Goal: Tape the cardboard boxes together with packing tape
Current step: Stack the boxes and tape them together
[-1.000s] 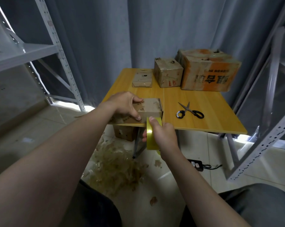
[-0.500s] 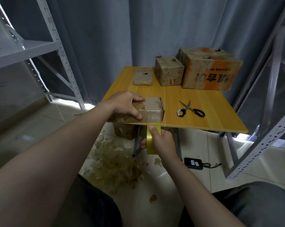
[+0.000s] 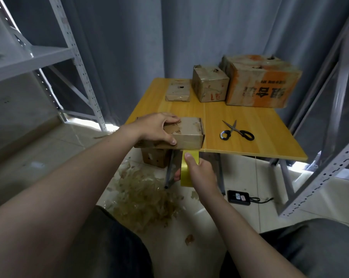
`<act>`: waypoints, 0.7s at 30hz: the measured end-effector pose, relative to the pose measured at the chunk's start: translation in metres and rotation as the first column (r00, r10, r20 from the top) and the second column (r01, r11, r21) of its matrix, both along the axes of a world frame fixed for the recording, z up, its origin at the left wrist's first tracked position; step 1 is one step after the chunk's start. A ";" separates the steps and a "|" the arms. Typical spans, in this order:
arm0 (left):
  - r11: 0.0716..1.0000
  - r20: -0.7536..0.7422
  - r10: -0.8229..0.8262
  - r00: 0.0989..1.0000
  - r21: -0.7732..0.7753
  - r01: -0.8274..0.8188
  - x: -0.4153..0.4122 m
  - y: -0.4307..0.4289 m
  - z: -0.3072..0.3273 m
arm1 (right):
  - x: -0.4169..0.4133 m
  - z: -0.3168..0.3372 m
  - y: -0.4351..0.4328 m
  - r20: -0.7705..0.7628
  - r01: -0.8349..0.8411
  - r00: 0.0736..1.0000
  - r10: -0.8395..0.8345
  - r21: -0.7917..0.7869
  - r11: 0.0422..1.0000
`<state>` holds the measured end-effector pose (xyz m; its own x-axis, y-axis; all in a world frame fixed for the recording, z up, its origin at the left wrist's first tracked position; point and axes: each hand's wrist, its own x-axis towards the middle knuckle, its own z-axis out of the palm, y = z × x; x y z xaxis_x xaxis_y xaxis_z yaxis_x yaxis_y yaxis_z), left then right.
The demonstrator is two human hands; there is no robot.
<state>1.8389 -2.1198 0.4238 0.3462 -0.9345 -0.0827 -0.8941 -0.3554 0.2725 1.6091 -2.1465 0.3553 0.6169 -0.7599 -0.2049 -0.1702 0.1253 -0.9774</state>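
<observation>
Taping at the front edge of the yellow table (image 3: 249,146).
My left hand (image 3: 157,130) clasps the box (image 3: 189,135) there; my right hand (image 3: 202,174) grips the tape roll (image 3: 185,175) just below. Scissors (image 3: 236,132) lie beside the box, grey curtain (image 3: 189,37) behind.

Both forearms reach forward. The left hand (image 3: 156,128) lies palm-down, gripping a cardboard box (image 3: 189,133). Lower, the right hand (image 3: 201,173) grips a yellow tape roll (image 3: 184,175), thumb extended.

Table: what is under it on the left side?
A brown cardboard box stands on the floor under the table, beside a metal leg. Its top is hidden by the table, and the right hand with the tape roll covers what lies behind them.
</observation>
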 end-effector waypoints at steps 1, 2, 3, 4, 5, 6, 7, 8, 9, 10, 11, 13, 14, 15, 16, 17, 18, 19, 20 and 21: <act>1.000 0.061 -0.011 0.998 0.009 0.011 -0.003 0.002 0.000 | -0.001 0.000 0.002 0.004 0.009 1.000 -0.009 0.011 1.000; 1.000 0.144 -0.024 0.989 0.003 0.024 -0.007 0.005 -0.001 | -0.002 0.001 0.003 0.011 0.015 1.000 -0.016 0.037 0.999; 0.999 0.230 -0.033 0.973 -0.018 0.038 -0.012 0.008 -0.004 | -0.002 0.001 0.005 0.018 0.018 1.000 -0.020 0.074 0.997; 0.997 0.303 -0.040 0.952 -0.046 0.057 -0.016 0.012 -0.007 | -0.003 0.002 0.006 0.020 0.017 1.000 -0.020 0.109 0.994; 0.994 0.358 -0.048 0.933 -0.072 0.078 -0.020 0.016 -0.010 | -0.004 0.002 0.007 0.015 0.014 1.000 -0.016 0.135 0.991; 0.991 0.400 -0.052 0.915 -0.095 0.098 -0.024 0.019 -0.015 | -0.005 0.003 0.007 0.008 0.011 1.000 -0.012 0.148 0.989; 0.987 0.430 -0.048 0.902 -0.118 0.109 -0.028 0.021 -0.019 | -0.006 0.003 0.008 0.001 0.010 1.000 -0.011 0.152 0.988; 0.983 0.452 -0.036 0.891 -0.143 0.113 -0.031 0.022 -0.023 | -0.007 0.003 0.008 -0.003 0.014 1.000 -0.014 0.152 0.988; 0.981 0.468 -0.022 0.884 -0.161 0.109 -0.035 0.023 -0.027 | -0.007 0.004 0.009 -0.003 0.018 1.000 -0.018 0.153 0.988; 0.981 0.483 -0.010 0.876 -0.163 0.101 -0.038 0.023 -0.030 | -0.006 0.004 0.009 0.002 0.019 1.000 -0.020 0.155 0.988; 0.984 0.503 -0.001 0.864 -0.152 0.089 -0.042 0.022 -0.033 | -0.005 0.005 0.009 0.008 0.017 1.000 -0.018 0.156 0.988; 0.988 0.553 0.030 0.833 -0.141 0.057 -0.048 0.019 -0.042 | -0.003 0.006 0.009 0.008 0.005 1.000 -0.006 0.156 0.988; 0.987 0.570 0.055 0.820 -0.154 0.041 -0.050 0.018 -0.045 | -0.003 0.005 0.010 0.007 0.001 1.000 -0.002 0.154 0.988; 0.984 0.577 0.080 0.813 -0.174 0.027 -0.051 0.017 -0.047 | -0.002 0.004 0.010 0.011 0.000 1.000 -0.002 0.149 0.989; 0.981 0.578 0.103 0.809 -0.195 0.014 -0.051 0.015 -0.049 | -0.002 0.003 0.011 0.020 0.001 1.000 -0.004 0.139 0.990; 0.977 0.572 0.122 0.811 -0.212 0.002 -0.050 0.014 -0.049 | -0.002 0.001 0.012 0.032 0.002 0.999 -0.006 0.128 0.992; 0.975 0.558 0.135 0.819 -0.222 -0.009 -0.049 0.013 -0.049 | -0.003 0.000 0.013 0.045 0.003 0.999 -0.008 0.120 0.993; 0.974 0.535 0.140 0.833 -0.227 -0.018 -0.047 0.012 -0.048 | -0.004 0.001 0.014 0.056 0.000 0.998 -0.007 0.121 0.993; 0.974 0.504 0.136 0.853 -0.225 -0.023 -0.045 0.010 -0.046 | -0.006 0.004 0.015 0.071 -0.006 0.998 -0.003 0.132 0.991; 0.976 0.467 0.126 0.875 -0.215 -0.027 -0.043 0.009 -0.043 | -0.007 0.008 0.016 0.088 -0.018 0.996 0.005 0.146 0.989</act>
<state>1.7963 -2.1110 0.3809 0.3677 -0.8831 0.2913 -0.9048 -0.4121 -0.1073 1.6017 -2.1308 0.3635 0.6459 -0.7185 -0.2581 -0.0871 0.2665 -0.9599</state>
